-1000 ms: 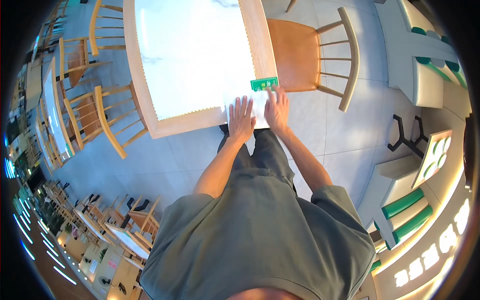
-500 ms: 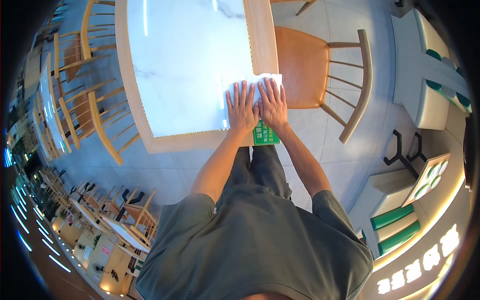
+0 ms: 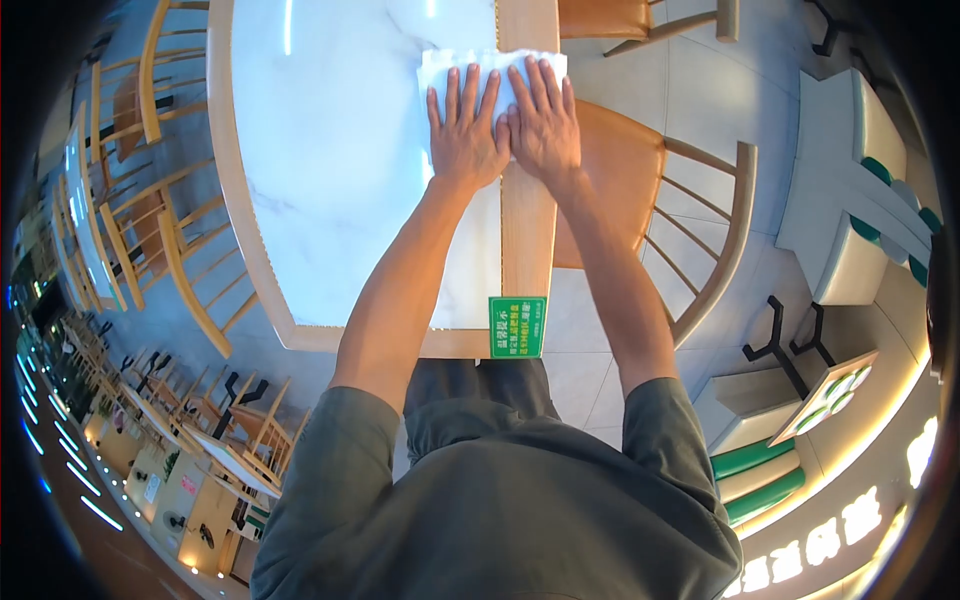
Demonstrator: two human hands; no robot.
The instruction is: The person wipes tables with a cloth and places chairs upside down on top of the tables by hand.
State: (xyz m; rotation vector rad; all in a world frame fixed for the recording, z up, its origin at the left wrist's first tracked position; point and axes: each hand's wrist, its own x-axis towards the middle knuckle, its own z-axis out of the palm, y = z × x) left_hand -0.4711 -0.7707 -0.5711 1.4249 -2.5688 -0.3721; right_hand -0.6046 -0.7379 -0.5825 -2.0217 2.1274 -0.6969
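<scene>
Under both palms lies a white cloth (image 3: 490, 62), spread flat on the table (image 3: 330, 200) and reaching over its right wooden border. My left hand (image 3: 467, 135) rests on the cloth's left part, fingers stretched out over the marble-look top. Beside it, my right hand (image 3: 543, 120) presses flat on the right part, above the wooden edge. The thumbs come close together. A green sticker (image 3: 517, 327) with printed characters sits at the table's near right corner, now uncovered.
A chair with a tan seat (image 3: 605, 175) stands close against the table's right side, another chair (image 3: 605, 17) beyond it. Wooden chairs (image 3: 190, 270) line the left. Cushioned benches (image 3: 850, 250) stand farther right.
Both hands have slid forward along the table's right edge, away from my body, taking the cloth with them. The green sticker, partly covered before, now shows fully.
</scene>
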